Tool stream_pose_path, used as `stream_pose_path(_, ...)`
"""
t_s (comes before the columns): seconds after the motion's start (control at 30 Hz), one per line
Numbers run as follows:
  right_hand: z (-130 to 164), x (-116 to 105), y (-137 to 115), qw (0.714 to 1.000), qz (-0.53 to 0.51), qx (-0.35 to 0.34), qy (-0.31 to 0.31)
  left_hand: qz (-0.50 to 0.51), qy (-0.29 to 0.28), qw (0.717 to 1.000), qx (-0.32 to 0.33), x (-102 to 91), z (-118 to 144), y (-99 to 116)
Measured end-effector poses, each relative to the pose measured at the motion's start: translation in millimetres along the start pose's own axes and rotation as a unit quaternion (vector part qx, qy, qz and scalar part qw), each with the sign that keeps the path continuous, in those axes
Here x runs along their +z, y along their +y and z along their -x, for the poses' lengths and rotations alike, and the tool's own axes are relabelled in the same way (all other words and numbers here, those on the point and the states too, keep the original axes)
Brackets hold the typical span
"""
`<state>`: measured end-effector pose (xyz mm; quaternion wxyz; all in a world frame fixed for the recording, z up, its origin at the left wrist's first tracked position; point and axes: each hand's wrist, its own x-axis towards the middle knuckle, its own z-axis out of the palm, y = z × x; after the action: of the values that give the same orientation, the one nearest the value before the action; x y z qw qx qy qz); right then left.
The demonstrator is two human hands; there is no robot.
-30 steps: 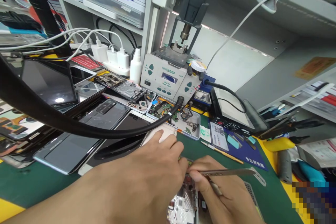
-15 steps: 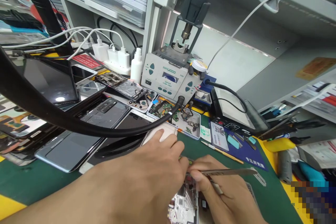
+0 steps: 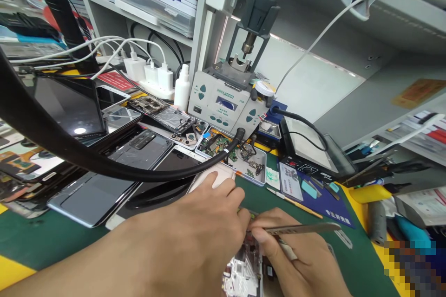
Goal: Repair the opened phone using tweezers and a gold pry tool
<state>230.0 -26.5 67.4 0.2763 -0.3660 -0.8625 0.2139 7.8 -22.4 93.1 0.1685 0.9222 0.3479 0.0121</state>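
An opened phone (image 3: 242, 274) with its bare metal inside showing lies at the bottom centre, partly covered by my hands. My left hand (image 3: 205, 220) is closed over its upper left side, fingers bent down and the fingertips and thumb out of sight. From the right, my right hand (image 3: 296, 246) pinches flat metal tweezers (image 3: 303, 229) between thumb and fingers, their rear end pointing right. The working tips of the tweezers are hidden near the phone's top edge, close to my left index finger. A pale box-like object (image 3: 223, 174) lies just beyond my left knuckles.
A thick black hose (image 3: 139, 174) loops across the left side to the hot-air station (image 3: 223, 102). Several phones, including a grey-blue one (image 3: 104, 190), crowd the left. Behind my hands is a parts tray (image 3: 259, 178). A wooden-handled knife (image 3: 296, 202) lies on the green mat (image 3: 362, 260).
My right hand and the tweezers have shifted very slightly, and the tweezers' rear end has tilted a little. My left hand stays in place. The camera view has moved slightly.
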Motion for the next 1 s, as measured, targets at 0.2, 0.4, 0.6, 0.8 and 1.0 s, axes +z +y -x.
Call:
stream_pose_path(0.2, 2.8, 0.0, 2.1, 0.999, 0.039, -0.012, 0.005, -0.040, 0.095, 0.994, 0.023, 29.0, -3.5, -9.1)
stream_pose_path(0.4, -3.1, 1.7, -0.9, 0.999, 0.030, -0.032, 0.025, -0.019, 0.034, 0.999, -0.002, 19.7, -1.2, -6.1)
stream_pose_path(0.6, -5.0, 2.8, -0.3, 0.998, 0.033, -0.036, 0.028, -0.014, -0.068, 0.997, -0.022, -2.9, -1.3, 2.0)
stream_pose_path(0.8, -2.3, 1.8, 0.9, 0.999, 0.024, -0.034, 0.021, -0.021, -0.062, 0.998, -0.018, -2.5, -3.1, 1.4)
stream_pose_path(1.0, -2.3, 1.7, 1.0, 0.999, 0.028, -0.040, 0.011, -0.016, -0.056, 0.998, -0.014, 1.6, -1.0, 0.1)
